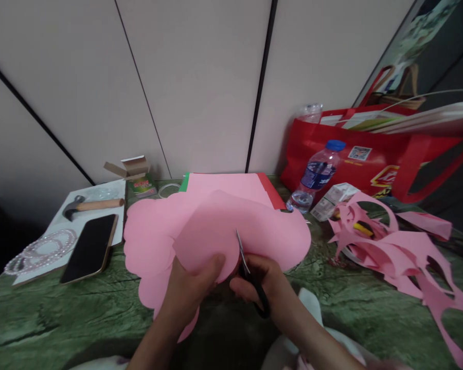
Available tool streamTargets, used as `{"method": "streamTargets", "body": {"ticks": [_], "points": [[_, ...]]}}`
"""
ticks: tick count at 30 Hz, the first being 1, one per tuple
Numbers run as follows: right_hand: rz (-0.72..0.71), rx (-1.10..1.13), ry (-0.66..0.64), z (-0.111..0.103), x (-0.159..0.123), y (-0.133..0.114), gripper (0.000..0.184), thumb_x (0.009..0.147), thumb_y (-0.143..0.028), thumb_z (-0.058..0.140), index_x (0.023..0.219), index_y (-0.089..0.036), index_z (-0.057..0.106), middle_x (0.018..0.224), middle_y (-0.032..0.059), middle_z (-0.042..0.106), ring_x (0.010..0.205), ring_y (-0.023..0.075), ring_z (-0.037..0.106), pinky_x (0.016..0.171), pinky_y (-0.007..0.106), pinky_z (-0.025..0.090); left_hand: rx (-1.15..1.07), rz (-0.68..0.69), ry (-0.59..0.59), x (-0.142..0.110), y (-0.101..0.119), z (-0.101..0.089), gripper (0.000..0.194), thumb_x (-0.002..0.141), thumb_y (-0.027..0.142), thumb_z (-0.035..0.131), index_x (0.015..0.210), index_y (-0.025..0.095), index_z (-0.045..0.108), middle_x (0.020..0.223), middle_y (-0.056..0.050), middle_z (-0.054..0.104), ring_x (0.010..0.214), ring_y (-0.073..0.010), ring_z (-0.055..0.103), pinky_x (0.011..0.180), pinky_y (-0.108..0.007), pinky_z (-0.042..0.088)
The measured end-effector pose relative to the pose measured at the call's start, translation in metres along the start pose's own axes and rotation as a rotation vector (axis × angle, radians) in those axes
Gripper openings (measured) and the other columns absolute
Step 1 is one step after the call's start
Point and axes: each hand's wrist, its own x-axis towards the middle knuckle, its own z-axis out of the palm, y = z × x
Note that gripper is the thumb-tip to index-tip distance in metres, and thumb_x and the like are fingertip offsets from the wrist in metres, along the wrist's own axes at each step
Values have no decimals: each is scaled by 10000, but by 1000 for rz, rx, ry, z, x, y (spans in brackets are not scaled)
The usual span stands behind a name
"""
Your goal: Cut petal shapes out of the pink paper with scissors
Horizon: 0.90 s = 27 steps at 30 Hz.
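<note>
My left hand (195, 285) grips a sheet of pink paper (216, 226), its thumb lying on top. In my right hand (268, 282) is a pair of scissors (250, 280) with dark handles, the fingers wrapped round them. The blades point up and away, and they sit at the paper beside a rounded cut edge. Behind and to the left of the sheet, a pile of pink paper pieces with scalloped edges (146, 226) lies on the table. Farther back are more pink sheets (224, 181), with green and red paper showing at their sides.
At left are a phone (90, 249), a hammer (96, 205), a bead string (42, 252) and a small opened box (141, 182). A water bottle (316, 177), a red bag (332, 131), a small carton (334, 200) and pink paper scraps (393, 252) are at right. A panelled wall (200, 92) stands behind.
</note>
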Motion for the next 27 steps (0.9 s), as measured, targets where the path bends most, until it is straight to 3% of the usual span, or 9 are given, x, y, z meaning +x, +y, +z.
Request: {"method": "streamTargets", "body": {"ticks": [6,12,18,27], "points": [[-24,-34,10,0,0,4,321,600,-440,725,640,-162,570,481,-58,467,419,70,358,394,204,266,-41,-43,-34,-3,6,2,390,557,248,707,903,125,576,610,13,578,451,-82,473,339,-153,345],[4,-29,18,1,-1,-1,338,576,-432,747,616,-157,555,449,-57,467,397,69,362,386,202,267,-95,-91,-55,0,4,0,417,528,236,730,894,137,557,671,-4,598,482,-89,493,337,-150,344],[0,-20,21,1,-1,-2,358,585,-460,729,620,-148,557,431,-62,455,382,64,357,377,198,258,-87,-128,-56,1,4,0,334,534,254,731,791,137,554,602,22,562,446,-68,463,352,-150,358],[23,-2,15,2,-1,-2,364,578,-470,732,604,-158,546,426,-68,445,359,61,364,358,194,254,-115,-119,-71,3,4,-2,305,543,268,717,755,148,533,481,86,430,369,-27,322,319,-140,249]]}}
